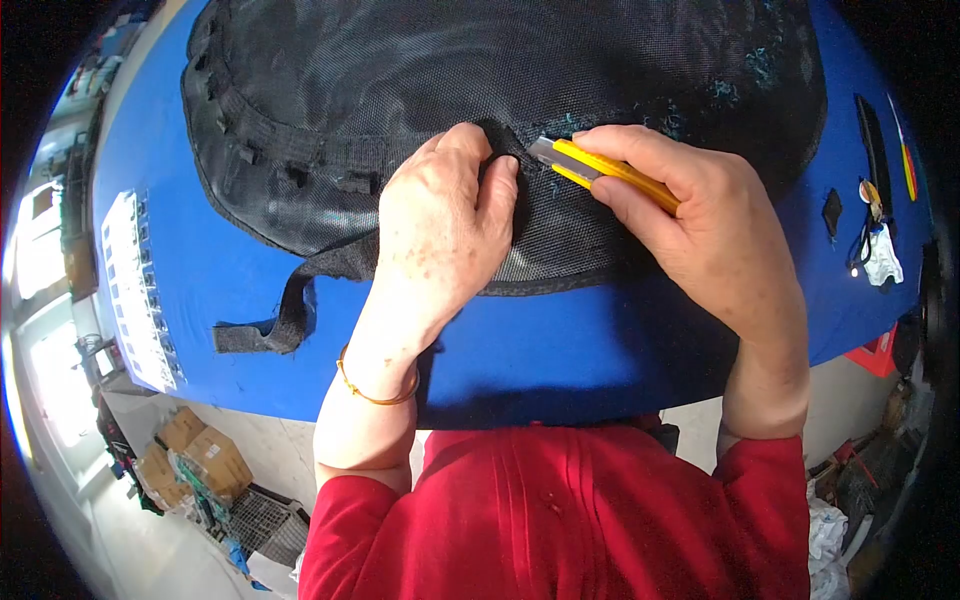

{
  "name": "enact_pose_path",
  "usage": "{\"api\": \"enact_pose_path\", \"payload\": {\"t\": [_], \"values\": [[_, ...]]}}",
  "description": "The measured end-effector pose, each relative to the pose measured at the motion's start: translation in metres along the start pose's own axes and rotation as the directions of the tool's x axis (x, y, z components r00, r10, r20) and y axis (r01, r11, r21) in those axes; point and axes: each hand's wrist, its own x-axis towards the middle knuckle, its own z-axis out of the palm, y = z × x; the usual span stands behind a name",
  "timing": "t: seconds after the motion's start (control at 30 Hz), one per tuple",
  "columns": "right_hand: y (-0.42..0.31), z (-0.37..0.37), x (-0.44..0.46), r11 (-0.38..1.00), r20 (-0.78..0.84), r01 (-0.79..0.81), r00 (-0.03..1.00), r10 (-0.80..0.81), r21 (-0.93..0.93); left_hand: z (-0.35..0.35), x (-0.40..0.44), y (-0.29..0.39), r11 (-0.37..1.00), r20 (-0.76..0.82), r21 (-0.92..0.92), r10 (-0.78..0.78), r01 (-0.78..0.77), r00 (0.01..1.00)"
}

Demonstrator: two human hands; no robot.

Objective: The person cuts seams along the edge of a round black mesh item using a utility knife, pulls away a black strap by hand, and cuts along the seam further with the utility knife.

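Note:
A large black mesh piece (430,70) with a bound edge lies on the blue table (520,360). My left hand (445,205) is closed on its fabric, fingers curled under and thumb pressed against a raised fold. In my right hand (690,195) is a yellow utility knife (620,175), its metal tip at the mesh just right of my left thumb. A black webbing strap (265,335) trails from the piece beyond my left wrist. Teal thread scraps (725,92) are scattered over the mesh's right side. My left fingertips are hidden.
On the table's right side lie a long black strip (872,140), a small black scrap (831,212) and a crumpled white wrapper (884,255). Cardboard boxes (215,460) and a wire crate (262,522) stand on the floor at lower left. Something red (873,352) sits below the right edge.

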Motion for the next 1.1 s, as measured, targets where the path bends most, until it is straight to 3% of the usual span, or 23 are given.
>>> {"api": "enact_pose_path", "payload": {"t": [1.1], "values": [[-0.013, 0.008, -0.005, 0.995, -0.075, -0.014, 0.997, 0.007, -0.096, -0.001, 0.000, 0.001, 1.000, 0.018, 0.004, -0.022, 0.022, 1.000]]}}
